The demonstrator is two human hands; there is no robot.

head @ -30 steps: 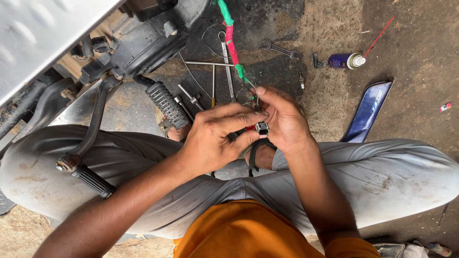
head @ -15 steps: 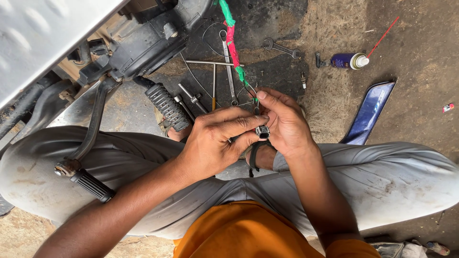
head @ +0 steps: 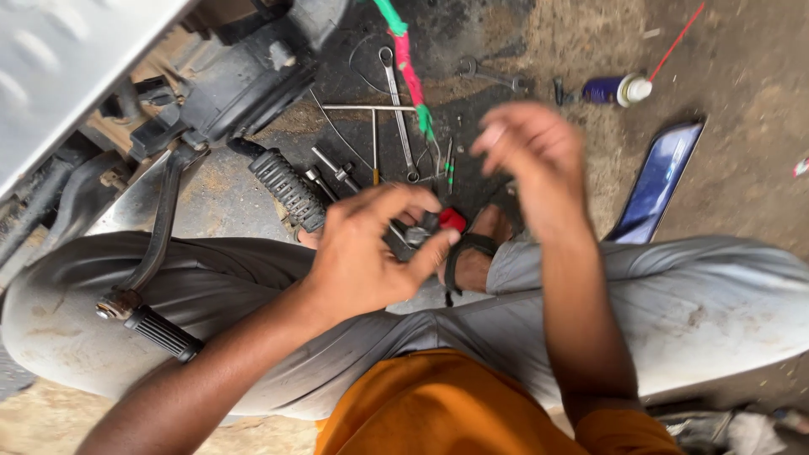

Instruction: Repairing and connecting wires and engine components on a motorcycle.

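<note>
The left hand (head: 371,253) is curled, and its thumb and fingers pinch a small part with a red bit (head: 451,219) above the person's lap. The right hand (head: 531,156) is up in the air, blurry, with its fingers bent. I cannot tell if it holds anything. A wire wrapped in green and pink tape (head: 409,72) hangs down just above the hands. Spanners (head: 396,109) lie on the dark floor (head: 472,34) behind. A spray can (head: 615,89) and a blue panel (head: 661,181) lie off to the right.
</note>
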